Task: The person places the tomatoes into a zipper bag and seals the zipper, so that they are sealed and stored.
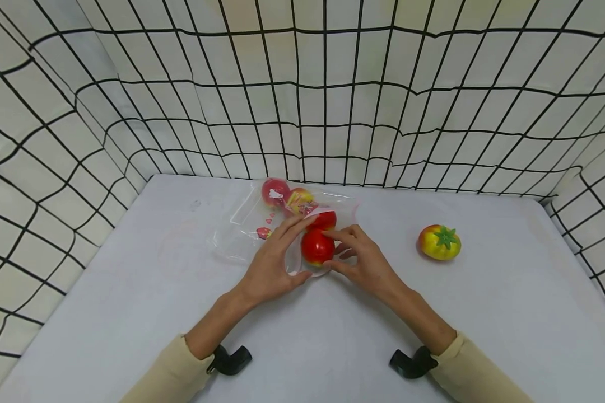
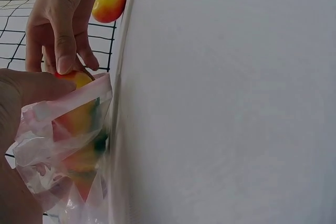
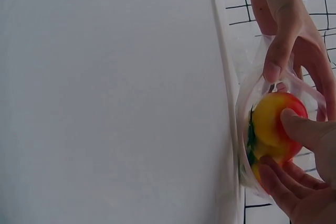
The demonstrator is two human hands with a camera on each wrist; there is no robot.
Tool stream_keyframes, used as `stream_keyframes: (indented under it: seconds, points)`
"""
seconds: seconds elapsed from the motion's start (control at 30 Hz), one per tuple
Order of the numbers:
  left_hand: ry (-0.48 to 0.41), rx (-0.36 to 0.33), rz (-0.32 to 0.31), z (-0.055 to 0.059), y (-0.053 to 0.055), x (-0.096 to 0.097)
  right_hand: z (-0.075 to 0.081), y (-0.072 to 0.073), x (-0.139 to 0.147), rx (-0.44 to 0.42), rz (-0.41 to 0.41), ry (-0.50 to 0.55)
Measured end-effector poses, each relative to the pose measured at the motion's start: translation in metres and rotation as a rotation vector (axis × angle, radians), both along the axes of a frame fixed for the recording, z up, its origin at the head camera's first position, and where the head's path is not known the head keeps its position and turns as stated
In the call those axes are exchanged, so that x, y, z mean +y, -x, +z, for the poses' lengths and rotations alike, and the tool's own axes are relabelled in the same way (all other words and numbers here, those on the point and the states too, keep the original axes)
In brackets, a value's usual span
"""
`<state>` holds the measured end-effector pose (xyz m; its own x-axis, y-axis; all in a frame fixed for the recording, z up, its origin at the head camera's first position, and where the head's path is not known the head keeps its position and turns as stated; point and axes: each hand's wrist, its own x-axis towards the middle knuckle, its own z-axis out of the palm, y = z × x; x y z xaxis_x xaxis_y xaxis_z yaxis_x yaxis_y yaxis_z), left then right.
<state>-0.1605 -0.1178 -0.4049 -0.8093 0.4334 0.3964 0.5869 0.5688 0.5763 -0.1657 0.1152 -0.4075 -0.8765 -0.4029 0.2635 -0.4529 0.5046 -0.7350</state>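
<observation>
A clear plastic bag (image 1: 234, 238) with pink-tinted edges lies on the table. My left hand (image 1: 268, 267) holds its mouth apart, thumb and fingers at the rim. Between thumb and fingers, my right hand (image 1: 367, 262) grips a shiny toy tomato (image 1: 316, 247), red on top. In the right wrist view, that toy tomato (image 3: 269, 121) shows a yellow side and sits within the bag's opening. Just beyond it is another red piece (image 1: 325, 220). Deeper in the bag lie a red round fruit (image 1: 275, 192) and a yellow-red one (image 1: 300, 198), partly hidden by printed plastic.
A yellow-red toy tomato (image 1: 440, 242) with a green star-shaped top rests on the white table (image 1: 131, 291), to the right of my hands. Black wire mesh (image 1: 325, 101) rises along the back and both sides.
</observation>
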Motion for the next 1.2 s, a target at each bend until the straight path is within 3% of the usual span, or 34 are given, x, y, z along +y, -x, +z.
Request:
stream_keyframes:
  seconds: [0.17, 0.67, 1.2]
  points:
    - [-0.007, -0.009, -0.015, -0.002, 0.000, 0.000, -0.001, -0.001, -0.007, -0.012, 0.000, 0.050]
    - [0.031, 0.022, 0.010, -0.002, -0.001, -0.001, -0.004, -0.005, -0.023, 0.019, -0.116, 0.138]
    - [0.029, 0.043, 0.014, 0.002, -0.003, -0.001, -0.005, 0.000, -0.037, -0.044, -0.169, 0.240]
